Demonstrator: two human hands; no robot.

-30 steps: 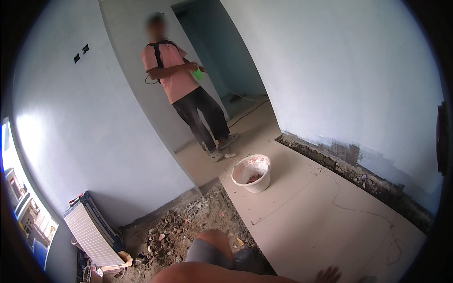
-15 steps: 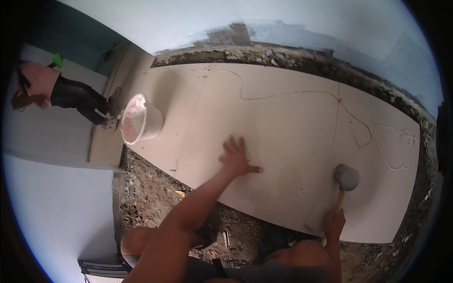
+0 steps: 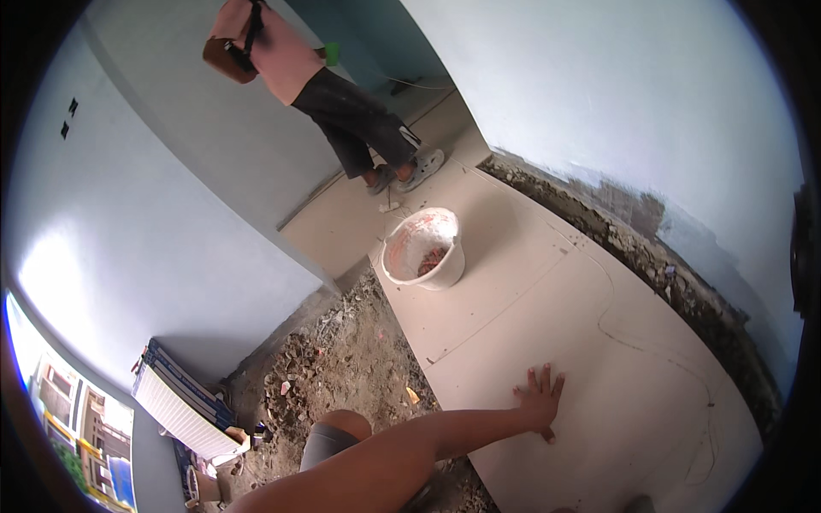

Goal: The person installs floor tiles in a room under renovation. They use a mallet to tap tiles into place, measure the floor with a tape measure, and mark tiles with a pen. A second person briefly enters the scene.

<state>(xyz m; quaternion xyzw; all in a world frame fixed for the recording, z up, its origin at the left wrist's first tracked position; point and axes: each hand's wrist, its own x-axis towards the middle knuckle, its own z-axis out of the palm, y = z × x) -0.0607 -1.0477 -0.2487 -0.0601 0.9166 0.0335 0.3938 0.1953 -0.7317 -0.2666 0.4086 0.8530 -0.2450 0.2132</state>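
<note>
Swinging away, the view lost the right hand, its grip untellable; work seemingly paused, the left hand [image 3: 537,405] rested fingers-apart on the floor tile [image 3: 607,406].

Left hand [image 3: 539,405] spread on pale floor tile [image 3: 616,419]; white bucket [image 3: 445,274] ahead, co-worker [image 3: 346,107] beyond.

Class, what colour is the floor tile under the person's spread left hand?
The floor tile is pale beige; it shows best in the head view.
</note>
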